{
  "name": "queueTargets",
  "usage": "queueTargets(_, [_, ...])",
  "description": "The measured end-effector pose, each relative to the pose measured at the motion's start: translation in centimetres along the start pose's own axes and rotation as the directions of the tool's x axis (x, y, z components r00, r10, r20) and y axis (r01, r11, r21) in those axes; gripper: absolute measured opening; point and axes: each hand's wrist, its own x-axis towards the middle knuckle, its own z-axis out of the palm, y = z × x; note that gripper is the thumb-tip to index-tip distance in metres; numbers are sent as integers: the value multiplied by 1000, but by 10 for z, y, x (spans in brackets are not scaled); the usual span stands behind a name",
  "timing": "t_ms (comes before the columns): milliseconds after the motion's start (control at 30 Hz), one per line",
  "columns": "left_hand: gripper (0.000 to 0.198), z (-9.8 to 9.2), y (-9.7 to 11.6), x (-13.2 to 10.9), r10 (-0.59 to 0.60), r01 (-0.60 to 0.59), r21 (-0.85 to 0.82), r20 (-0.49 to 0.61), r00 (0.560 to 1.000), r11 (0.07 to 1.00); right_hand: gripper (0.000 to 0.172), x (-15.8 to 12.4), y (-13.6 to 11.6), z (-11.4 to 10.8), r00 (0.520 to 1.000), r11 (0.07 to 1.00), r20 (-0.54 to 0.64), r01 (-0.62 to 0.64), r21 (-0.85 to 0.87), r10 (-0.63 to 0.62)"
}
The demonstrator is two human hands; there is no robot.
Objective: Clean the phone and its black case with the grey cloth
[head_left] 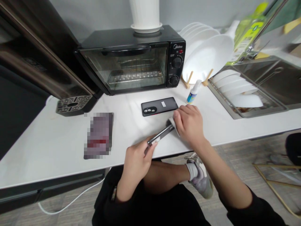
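Observation:
My left hand (138,158) grips one end of a smartphone (162,133), which is tilted with its edge toward me above the white counter (131,125). At the phone's other end, my right hand (190,124) is closed on a grey cloth (172,122) wrapped round the corner. Just beyond the hands lies a dark phone case (160,106) with camera cutouts and a small white label. Behind my right hand stands a small white spray bottle (194,92) with a blue label. A dark flat rectangular object, partly pixelated (98,135), lies to the left.
A black toaster oven (131,62) stands at the back with a white pot (145,15) on top. White plates (207,50) lean in a wooden rack beside it. Right of these is a sink (277,81) with dishes. A dark machine with a drip tray (74,103) stands left.

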Motion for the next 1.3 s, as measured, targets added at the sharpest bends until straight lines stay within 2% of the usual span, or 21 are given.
queueTargets(67, [22, 0, 0, 0, 0, 0, -11, -3, 1000, 1000, 43, -1, 0, -1, 993, 994, -42, -112, -18, 111])
queueTargets(133, [21, 1, -1, -1, 1, -1, 1, 1, 1000, 1000, 38, -9, -20, 0, 995, 995, -37, -95, 14, 96])
queueTargets(167, [21, 1, -3, -1, 3, -3, 24, 3, 1000, 1000, 35, -15, -35, 2, 999, 998, -19, -32, 48, 33])
queueTargets(233, [21, 1, -6, -2, 24, -25, 92, 4, 1000, 995, 30, -26, -61, 5, 985, 976, 4, 170, 135, -172])
queueTargets(300, [22, 1, -8, -1, 47, -46, 146, -1, 999, 988, 29, -30, -72, 8, 939, 923, 10, 336, 188, -344])
queueTargets(333, [21, 1, -9, -1, 49, -48, 147, -3, 999, 988, 29, -30, -69, 8, 926, 911, 22, 367, 190, -378])
queueTargets(400, [20, 0, -7, -1, 31, -30, 98, -3, 1000, 995, 31, -22, -50, 6, 945, 940, 58, 310, 143, -321])
queueTargets(500, [19, 0, -3, -1, 5, -5, 6, -5, 1000, 1000, 40, -6, -15, 1, 998, 998, 36, 55, 14, -55])
queueTargets(567, [22, 1, -2, -1, 2, -2, -5, -6, 1000, 1000, 43, -1, -11, 0, 995, 994, -31, -99, -35, 98])
queueTargets(600, [22, 1, -2, -1, 0, 0, 2, -3, 1000, 1000, 42, -2, -17, 1, 991, 991, -47, -128, -33, 126])
queueTargets(633, [22, 1, -3, -1, 3, -3, 14, 1, 1000, 1000, 40, -5, -28, 3, 993, 994, -44, -112, -12, 112])
queueTargets(700, [21, 2, -5, -1, 30, -30, 52, -7, 1000, 998, 34, -15, -59, 8, 999, 996, -12, 42, 82, -41])
queueTargets(767, [20, 2, -7, -2, 72, -68, 94, -36, 997, 993, 30, -25, -84, 12, 969, 952, -23, 245, 183, -245])
queueTargets(833, [21, 2, -8, -1, 94, -88, 117, -46, 995, 989, 30, -27, -89, 12, 942, 920, -31, 333, 206, -334])
queueTargets(900, [22, 2, -8, -1, 71, -68, 96, -23, 997, 993, 34, -21, -72, 10, 958, 945, 7, 280, 170, -285])
queueTargets(1033, [17, 1, -3, -1, 21, -21, -12, 3, 1000, 1000, 45, -1, -14, -1, 1000, 1000, 27, -4, 29, 3])
queueTargets(1100, [17, 2, -2, -1, 21, -21, -28, 0, 1000, 999, 45, 2, -5, -3, 993, 993, -14, -117, -6, 117])
queueTargets(1133, [16, 2, -3, -1, 23, -23, -23, -3, 1000, 999, 43, 0, -10, -3, 991, 991, -22, -132, 0, 132])
queueTargets(1200, [15, 3, -5, -2, 37, -37, 16, -13, 999, 999, 37, -9, -32, -1, 998, 997, 1, -55, 55, 55])
queueTargets(1267, [20, 4, -8, -3, 90, -86, 84, -42, 995, 993, 31, -20, -60, 3, 988, 976, 30, 147, 158, -153])
queueTargets(1300, [23, 4, -9, -3, 121, -114, 117, -60, 991, 987, 29, -24, -70, 6, 963, 945, 26, 257, 204, -267])
